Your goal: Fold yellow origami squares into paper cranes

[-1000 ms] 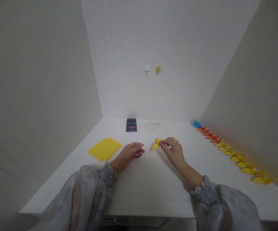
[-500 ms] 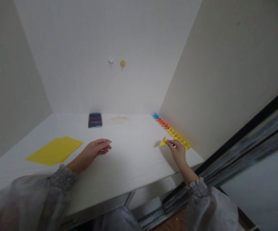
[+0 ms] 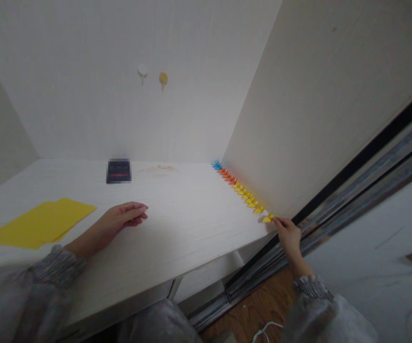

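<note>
Between thumb and fingers, my right hand (image 3: pixel 288 234) pinches a yellow paper crane (image 3: pixel 268 218) at the near end of a row along the right wall. Farther up that row stand folded yellow cranes (image 3: pixel 251 200), then orange cranes (image 3: pixel 227 175), then blue cranes (image 3: pixel 216 165) in the far corner. My left hand (image 3: pixel 129 214), with a ring on one finger, rests over the white tabletop (image 3: pixel 177 224). Its fingers are drawn together with nothing visible in them. Nearest to it lie sheets of yellow paper (image 3: pixel 41 221), left of the wrist.
Toward the back wall lies a dark, blurred-out flat object (image 3: pixel 119 171). Two hooks, one white (image 3: pixel 142 71) and one yellow (image 3: pixel 163 78), are stuck on the wall. A dark-edged door frame (image 3: pixel 363 157) borders the right side. A white cable (image 3: pixel 267 327) lies on the wooden floor.
My right hand has carried the yellow crane right and nearer, to the near end of the row. The view has turned to the right. My left hand keeps its pose.
</note>
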Available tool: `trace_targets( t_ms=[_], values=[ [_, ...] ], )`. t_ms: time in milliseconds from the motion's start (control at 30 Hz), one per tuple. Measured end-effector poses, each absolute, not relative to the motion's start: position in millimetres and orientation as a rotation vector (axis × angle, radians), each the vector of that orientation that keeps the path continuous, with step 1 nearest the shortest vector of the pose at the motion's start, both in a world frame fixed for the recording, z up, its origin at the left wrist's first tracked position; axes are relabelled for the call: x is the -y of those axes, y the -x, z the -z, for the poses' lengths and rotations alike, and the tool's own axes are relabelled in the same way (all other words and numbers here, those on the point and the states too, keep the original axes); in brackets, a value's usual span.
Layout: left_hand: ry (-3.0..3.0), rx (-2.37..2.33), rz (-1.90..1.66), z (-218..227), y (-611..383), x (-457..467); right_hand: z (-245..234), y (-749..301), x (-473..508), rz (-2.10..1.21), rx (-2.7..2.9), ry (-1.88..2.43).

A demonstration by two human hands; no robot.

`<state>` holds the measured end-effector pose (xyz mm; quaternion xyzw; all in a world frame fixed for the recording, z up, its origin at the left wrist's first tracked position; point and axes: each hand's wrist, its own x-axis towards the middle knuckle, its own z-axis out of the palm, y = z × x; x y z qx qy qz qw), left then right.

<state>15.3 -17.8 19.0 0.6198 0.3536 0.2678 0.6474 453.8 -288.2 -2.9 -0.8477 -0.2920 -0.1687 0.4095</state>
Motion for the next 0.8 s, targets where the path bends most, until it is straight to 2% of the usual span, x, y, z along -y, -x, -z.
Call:
trace_targets(
  t_ms=[800],
  values=[
    [-1.487,-0.828,-0.598,-18,-17,16,21,-481,264,0.376,0.690,2.228]
  ],
)
